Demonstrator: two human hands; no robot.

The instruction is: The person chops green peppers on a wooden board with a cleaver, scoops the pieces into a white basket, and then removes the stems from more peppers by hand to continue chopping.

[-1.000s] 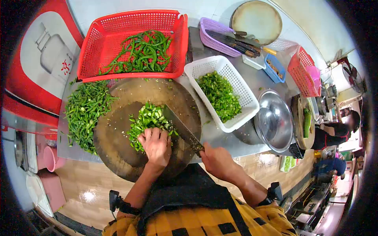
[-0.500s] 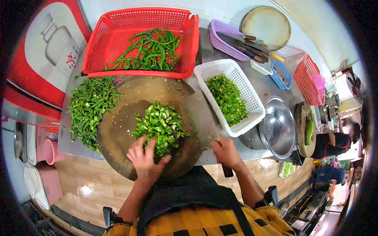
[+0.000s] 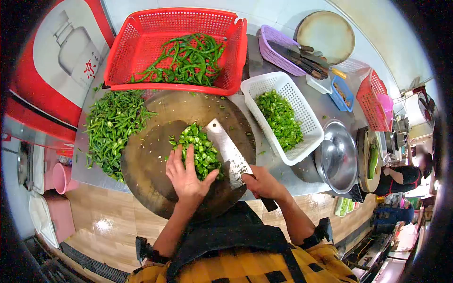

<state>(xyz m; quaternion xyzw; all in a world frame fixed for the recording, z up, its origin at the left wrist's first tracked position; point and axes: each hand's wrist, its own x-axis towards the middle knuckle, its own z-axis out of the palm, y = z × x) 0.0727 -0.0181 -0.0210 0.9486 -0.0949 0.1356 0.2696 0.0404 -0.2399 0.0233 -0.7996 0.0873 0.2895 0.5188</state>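
On the round wooden chopping board (image 3: 146,188) lies a heap of chopped green peppers (image 3: 194,137). My left hand (image 3: 188,181) rests against the near side of the heap, palm down, fingers spread. A cleaver (image 3: 228,153) is in my right hand (image 3: 265,183), which is closed round its handle. Its broad blade lies on the right part of the board, beside the heap, with small bits stuck to it. To the left of the board is a large pile of cut green peppers (image 3: 111,132) on the metal table.
Behind the board stands a red basket (image 3: 174,87) with whole green peppers. At right are a white basket (image 3: 309,134) of chopped peppers and a steel bowl (image 3: 337,160). Knives (image 3: 302,61) lie in a purple basket (image 3: 271,52). Another person (image 3: 401,179) is farther right.
My right hand has brought the cleaver, blurred before, onto the board beside the heap. My left hand has moved slightly right, pressing closer to the chopped peppers. The view has shifted a little.
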